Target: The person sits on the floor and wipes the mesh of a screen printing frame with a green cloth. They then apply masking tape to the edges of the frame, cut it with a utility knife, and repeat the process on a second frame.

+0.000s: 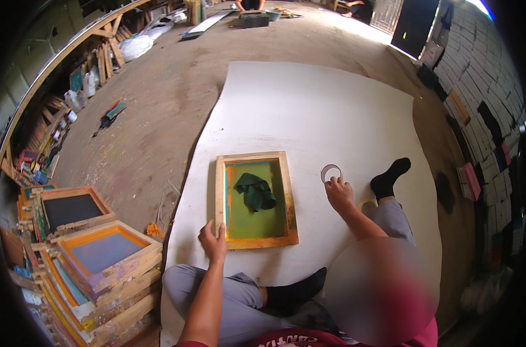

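A wooden screen-printing frame with yellow-green mesh lies on a large white sheet in front of me. On its mesh rests a crumpled strip of dark green material. My left hand is at the frame's lower left corner, thumb and fingers apart, the thumb against the wood. My right hand, right of the frame, grips the near edge of a roll of tape. A second, tan ring-shaped roll shows partly behind my right forearm.
Stacked screen frames stand at the lower left, beside an orange scrap. My socked feet rest on the sheet. Piled white stacks line the right side. Far off, a person sits behind a dark block.
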A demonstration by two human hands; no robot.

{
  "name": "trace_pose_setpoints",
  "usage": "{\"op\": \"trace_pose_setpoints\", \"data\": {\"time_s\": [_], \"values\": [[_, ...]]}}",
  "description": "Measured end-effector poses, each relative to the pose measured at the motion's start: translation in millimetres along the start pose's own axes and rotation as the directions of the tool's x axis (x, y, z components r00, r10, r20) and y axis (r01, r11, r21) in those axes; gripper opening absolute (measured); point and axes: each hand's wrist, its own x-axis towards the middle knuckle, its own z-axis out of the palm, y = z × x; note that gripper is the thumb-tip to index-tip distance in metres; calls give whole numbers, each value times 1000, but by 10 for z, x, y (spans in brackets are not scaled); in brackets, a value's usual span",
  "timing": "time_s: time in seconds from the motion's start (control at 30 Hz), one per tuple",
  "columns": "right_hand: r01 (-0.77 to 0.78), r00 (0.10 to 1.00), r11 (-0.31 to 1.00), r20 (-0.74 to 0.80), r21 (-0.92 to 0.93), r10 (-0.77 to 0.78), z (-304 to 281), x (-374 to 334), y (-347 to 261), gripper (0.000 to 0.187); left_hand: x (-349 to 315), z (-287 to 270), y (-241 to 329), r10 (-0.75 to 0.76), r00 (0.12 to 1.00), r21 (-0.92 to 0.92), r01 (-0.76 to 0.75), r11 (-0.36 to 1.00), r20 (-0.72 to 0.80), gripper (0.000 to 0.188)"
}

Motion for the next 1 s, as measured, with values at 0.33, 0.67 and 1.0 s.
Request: {"op": "trace_pose_setpoints", "data": {"time_s": [0.33,0.67,1.0], "values": [[305,933,930,-263,205,-248,-1226,48,-497,18,254,54,1688,450,814,-640,-129,757,368,62],[386,890,821,-405,421,-211,-2024,9,-820,25,575,-190,1983,620,661,-771,-96,629,423,70],[269,963,561,-203,783,-177,-2317,55,-794,24,519,-555,1982,458,775,-749,29,662,434,18]]}}
